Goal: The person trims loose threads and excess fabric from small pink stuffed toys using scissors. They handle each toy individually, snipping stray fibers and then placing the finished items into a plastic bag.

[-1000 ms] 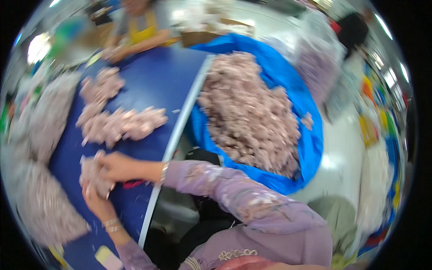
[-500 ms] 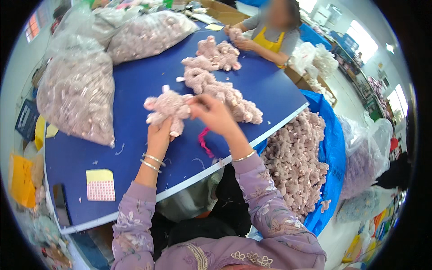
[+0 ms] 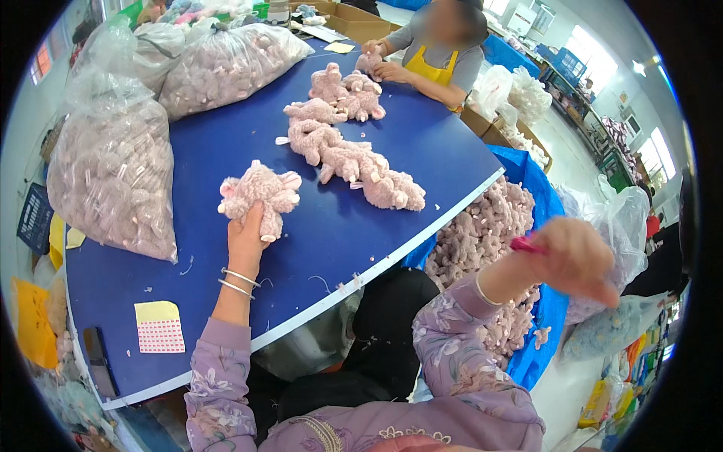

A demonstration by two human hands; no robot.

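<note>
My left hand [image 3: 247, 233] is closed around the lower body of a small pale pink plush toy [image 3: 260, 188], holding it up over the blue table. The toy's pink ears and a white tag on top show. Out past the table's edge on the right, my right hand [image 3: 568, 256] is raised above a blue bag of plush toys, blurred by motion. A small magenta thing [image 3: 527, 245] sticks out of its closed fingers; its kind I cannot make out. A row of similar plush toys [image 3: 346, 154] lies farther back on the table.
Clear plastic sacks of plush toys [image 3: 113, 173] stand on the table's left. A sticker sheet [image 3: 160, 328] and a dark phone [image 3: 99, 361] lie near the front left. A person in a yellow apron [image 3: 433, 69] handles a toy across the table. The blue bag [image 3: 553, 203] stands at right.
My right hand has left the toy and swung right, off the table. The magenta thing that lay on the table is now in it. My left hand still holds the toy.
</note>
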